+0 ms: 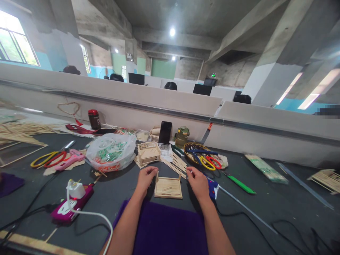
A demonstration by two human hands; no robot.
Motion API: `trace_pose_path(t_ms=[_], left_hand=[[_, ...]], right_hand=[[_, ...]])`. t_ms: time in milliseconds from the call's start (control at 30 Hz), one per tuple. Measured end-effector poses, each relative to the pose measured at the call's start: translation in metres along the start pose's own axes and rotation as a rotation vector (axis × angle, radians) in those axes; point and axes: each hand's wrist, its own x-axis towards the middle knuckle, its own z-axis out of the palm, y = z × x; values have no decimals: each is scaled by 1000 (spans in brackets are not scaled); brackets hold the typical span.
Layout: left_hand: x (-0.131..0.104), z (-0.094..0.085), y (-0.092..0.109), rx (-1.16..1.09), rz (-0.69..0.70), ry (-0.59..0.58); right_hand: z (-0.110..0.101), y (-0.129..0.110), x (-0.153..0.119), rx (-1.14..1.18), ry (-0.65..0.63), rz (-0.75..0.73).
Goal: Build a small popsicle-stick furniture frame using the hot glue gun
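A small tray-like panel of pale wooden sticks (pixel 168 187) lies flat on the dark table, with a short upright stick at each far corner and loose stick pieces on its floor. My left hand (pixel 146 180) is at its far left corner, thumb and fingers pinched together by the upright; what they hold is too small to make out. On the other side my right hand (pixel 198 182) is also closed in a pinch, a little right of the right upright (pixel 180 176) and apart from it. Anything between those fingertips is hidden.
Beyond the panel stand a stick-built model (pixel 148 153), a phone (pixel 165 133) and loose sticks (pixel 175 164). A plastic bag (pixel 111 152) and pink glue gun (pixel 70 159) lie left, near a power strip (pixel 73 205). Scissors (pixel 208 163) and a green cutter (pixel 241 184) lie right.
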Motion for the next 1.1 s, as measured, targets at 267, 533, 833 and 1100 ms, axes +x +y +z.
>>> trace_pose_path(t_ms=[267,533,833,1100], left_hand=[[6,-1,-6,-29,1,13],[9,-1,-11,-57,-1,31],[9,-1,-9,-76,-24,37],[6,-3,-7,-69,-77,2]], right_hand=[[9,-15,67,-266,-336,-232],[39,-24,93,-426,-487,-300],[29,-30,98,-435,-445,-305],[-17,-54,38,-67,-129,-433]])
